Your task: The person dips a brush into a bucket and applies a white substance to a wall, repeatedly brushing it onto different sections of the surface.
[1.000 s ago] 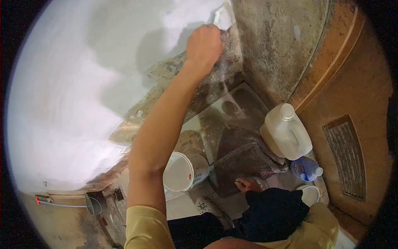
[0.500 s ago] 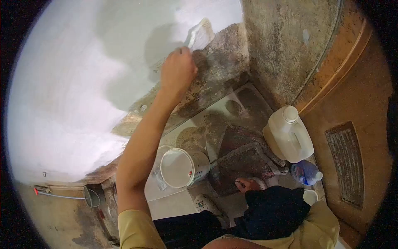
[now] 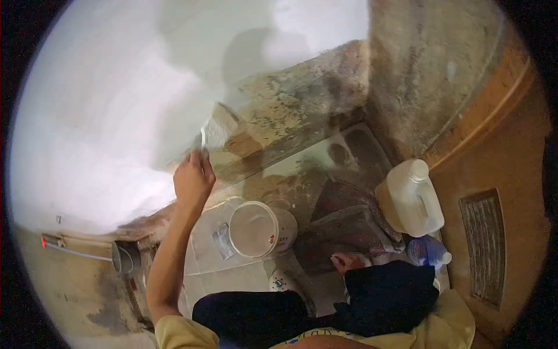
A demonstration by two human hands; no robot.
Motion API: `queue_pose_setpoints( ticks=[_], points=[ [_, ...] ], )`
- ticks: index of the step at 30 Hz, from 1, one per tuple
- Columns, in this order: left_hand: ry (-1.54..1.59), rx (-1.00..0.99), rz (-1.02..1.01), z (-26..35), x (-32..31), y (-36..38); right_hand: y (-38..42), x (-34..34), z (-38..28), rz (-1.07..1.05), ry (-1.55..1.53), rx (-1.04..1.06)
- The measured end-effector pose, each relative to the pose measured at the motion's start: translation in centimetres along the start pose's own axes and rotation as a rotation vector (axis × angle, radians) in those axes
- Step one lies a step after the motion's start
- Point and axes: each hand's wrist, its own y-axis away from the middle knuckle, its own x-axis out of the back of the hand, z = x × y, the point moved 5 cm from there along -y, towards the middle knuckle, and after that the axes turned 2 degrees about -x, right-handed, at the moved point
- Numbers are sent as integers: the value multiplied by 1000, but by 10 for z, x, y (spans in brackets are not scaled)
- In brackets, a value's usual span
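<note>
My left hand (image 3: pixel 195 177) is closed round the handle of a wide paintbrush (image 3: pixel 222 125). Its pale, white-coated bristles lie over the lower wall, where white paint meets a stained, bare strip (image 3: pixel 290 99). A white paint bucket (image 3: pixel 285 230) stands open on the floor to the right of my left forearm. Past my dark-clothed knee (image 3: pixel 389 299), part of my right hand (image 3: pixel 347 262) shows low above a dark mat (image 3: pixel 325 232); most of it is hidden, and I cannot tell what its fingers do.
A large translucent jug (image 3: pixel 410 198) stands by the right wall, with a blue-tinted bottle (image 3: pixel 427 251) beside it. A vent grille (image 3: pixel 483 247) is set in the brown panel at right. A white clog (image 3: pixel 283 283) is near the bucket. A dark bucket (image 3: pixel 126 257) sits far left.
My left hand has brought the paintbrush down and left along the wall, from near the corner to the lower painted edge. The view has shifted slightly.
</note>
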Motion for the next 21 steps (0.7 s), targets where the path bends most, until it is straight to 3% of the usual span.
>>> queue_pose_setpoints(
  ticks=[2, 4, 7, 8, 11, 14, 15, 17, 18, 21],
  points=[
    [90, 107, -67, -25, -2, 32, 2, -1, 6, -92, -38, -170],
    [110, 213, -124, -34, 10, 54, 2, -14, 23, -43, -29, -127],
    [42, 126, -314, -34, 19, 78, 6, -12, 28, -31, -50, -58],
    [8, 154, -516, -36, 17, 83, 5, -9, 21, -50, -83, -15],
    [-117, 14, -821, -36, 1, 96, 2, -14, 18, -56, 85, 61],
    [-90, -93, -1010, -21, -29, 115, 7, -19, 19, -55, 36, -20],
    [-69, -65, -1028, -17, -39, 122, 10, -20, 24, -89, 52, -21],
    [-139, -283, -1087, -3, -62, 136, 9, -19, 26, -9, 138, 29],
    [-131, -284, -1090, -2, -74, 145, 8, -17, 25, -13, 143, 24],
    [-95, -339, -964, 9, -108, 166, 4, -12, 12, -40, 172, 101]
  ],
)
